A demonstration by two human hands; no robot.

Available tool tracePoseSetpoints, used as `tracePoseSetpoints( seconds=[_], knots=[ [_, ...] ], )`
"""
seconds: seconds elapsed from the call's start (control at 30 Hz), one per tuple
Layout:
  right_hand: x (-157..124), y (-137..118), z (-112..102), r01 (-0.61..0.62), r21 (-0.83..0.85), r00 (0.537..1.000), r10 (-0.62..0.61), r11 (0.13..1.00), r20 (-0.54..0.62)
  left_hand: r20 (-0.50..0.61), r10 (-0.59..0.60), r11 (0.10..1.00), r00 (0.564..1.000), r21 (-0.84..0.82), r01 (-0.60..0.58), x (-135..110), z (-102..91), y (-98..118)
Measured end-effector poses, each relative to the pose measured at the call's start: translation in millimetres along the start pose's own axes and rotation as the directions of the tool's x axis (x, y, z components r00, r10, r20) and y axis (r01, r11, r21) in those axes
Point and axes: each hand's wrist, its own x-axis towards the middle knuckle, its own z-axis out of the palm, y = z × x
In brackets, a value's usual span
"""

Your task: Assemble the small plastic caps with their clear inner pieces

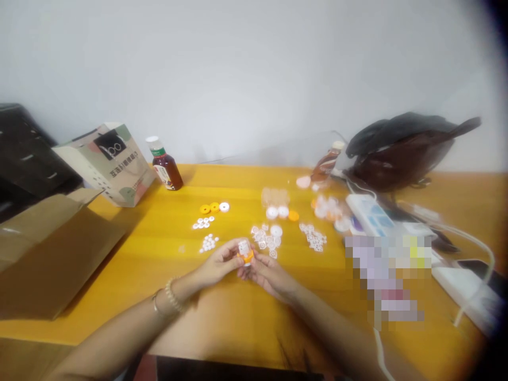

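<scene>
Both my hands meet over the middle of the yellow table (159, 275). My left hand (218, 263) and my right hand (265, 271) are closed together on a small white and orange plastic piece (245, 252), pinched between the fingertips. Just beyond them lie several small white gear-like parts (266, 238). More small white discs (207, 233) lie to the left. A row of yellow and white rings (214, 207) sits farther back. My left wrist wears a bead bracelet (173, 294).
An open cardboard box (51, 254) stands at the left, with a printed carton (109, 161) and a dark bottle (165, 165) behind it. At the right are a white power strip (369, 214), cables, a second bottle (326, 165) and a dark bag (400, 148).
</scene>
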Motion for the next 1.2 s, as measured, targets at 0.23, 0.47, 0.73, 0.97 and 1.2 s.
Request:
tracePoseSetpoints(
  seconds=[0.23,0.47,0.73,0.97,1.2],
  knots=[
    [4.3,3.3,0.0,0.049,0.085,0.993,-0.039,0.995,-0.111,-0.249,0.101,0.987,0.963,0.146,-0.066,-1.8,9.9,-8.3],
    [7.8,7.7,-2.2,0.126,-0.029,0.981,-0.129,0.992,-0.148,-0.304,0.141,0.965,0.942,0.256,-0.062,-3.0,13.1,-10.8],
    [8.7,9.3,-0.9,0.190,-0.219,0.950,-0.236,0.957,-0.205,-0.332,0.063,0.994,0.941,0.108,-0.029,0.1,10.0,-12.3],
    [7.2,13.3,3.2,0.210,-0.303,0.943,-0.274,0.930,-0.189,-0.244,0.035,0.999,0.969,-0.010,-0.038,1.5,6.2,-17.8],
    [3.8,14.9,12.1,0.170,-0.023,0.970,-0.172,0.985,-0.174,-0.188,0.016,1.000,0.982,-0.018,-0.020,0.4,8.0,-17.0]
  ],
)
